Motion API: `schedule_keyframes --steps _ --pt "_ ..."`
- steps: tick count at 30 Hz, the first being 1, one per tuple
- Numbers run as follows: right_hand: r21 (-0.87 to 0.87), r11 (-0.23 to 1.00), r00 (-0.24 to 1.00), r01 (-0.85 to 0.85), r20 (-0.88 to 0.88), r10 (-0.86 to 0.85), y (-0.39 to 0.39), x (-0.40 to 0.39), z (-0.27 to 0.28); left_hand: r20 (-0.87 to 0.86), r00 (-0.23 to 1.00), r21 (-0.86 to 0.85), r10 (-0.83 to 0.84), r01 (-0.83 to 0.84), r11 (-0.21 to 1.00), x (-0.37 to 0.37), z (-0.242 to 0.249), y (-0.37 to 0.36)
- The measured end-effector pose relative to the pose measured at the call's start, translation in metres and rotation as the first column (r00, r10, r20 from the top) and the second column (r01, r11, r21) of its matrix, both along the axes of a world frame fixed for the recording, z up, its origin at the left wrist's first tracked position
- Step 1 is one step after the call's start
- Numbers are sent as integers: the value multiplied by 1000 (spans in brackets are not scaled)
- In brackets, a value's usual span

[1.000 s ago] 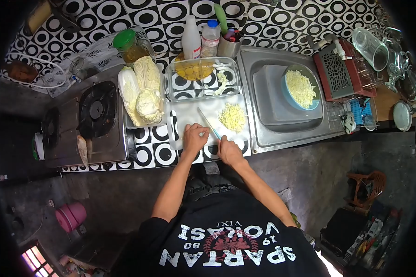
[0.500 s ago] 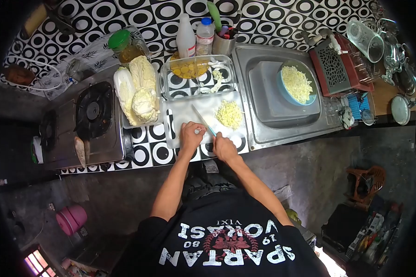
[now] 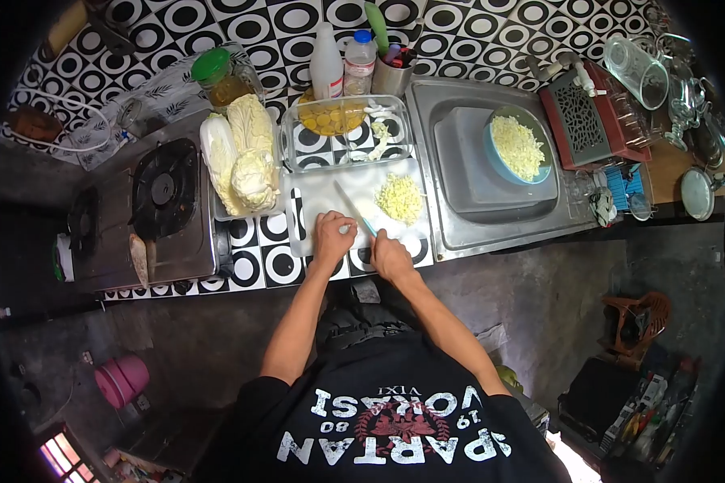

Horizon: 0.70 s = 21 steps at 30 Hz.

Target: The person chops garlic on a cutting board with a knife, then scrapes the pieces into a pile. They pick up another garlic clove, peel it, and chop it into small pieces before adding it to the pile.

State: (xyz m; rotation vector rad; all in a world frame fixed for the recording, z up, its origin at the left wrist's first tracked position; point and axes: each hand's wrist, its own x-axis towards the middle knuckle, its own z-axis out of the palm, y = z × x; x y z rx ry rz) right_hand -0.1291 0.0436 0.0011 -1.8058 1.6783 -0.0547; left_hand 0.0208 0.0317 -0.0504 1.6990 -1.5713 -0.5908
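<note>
On a white cutting board my right hand grips a knife with a light blue handle, its blade pointing up-left. My left hand rests curled on the board beside the blade, pressing down a small pale piece that is mostly hidden under the fingers. A pile of chopped pale-yellow vegetable lies on the board's right part.
Napa cabbage lies left of the board beside a gas stove. A glass dish stands behind the board, with bottles farther back. A blue bowl of chopped vegetable sits in the sink. A dish rack stands right.
The view shifted slightly; both hands stay on the board with the knife, moved a little left and up between the earliest frame and now.
</note>
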Motion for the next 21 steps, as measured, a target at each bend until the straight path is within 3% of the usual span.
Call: schedule_keyframes --steps 10,13,21 --pt "-17 999 997 -27 73 29 24 -13 -3 -62 998 86 30 -24 996 4 0 -2" --pt "60 998 1000 21 21 -22 21 -4 2 -68 998 93 10 -4 996 5 1 -2" --pt "80 997 1000 -16 11 15 0 2 14 -2 1000 -1 10 -10 1000 4 -4 -1"
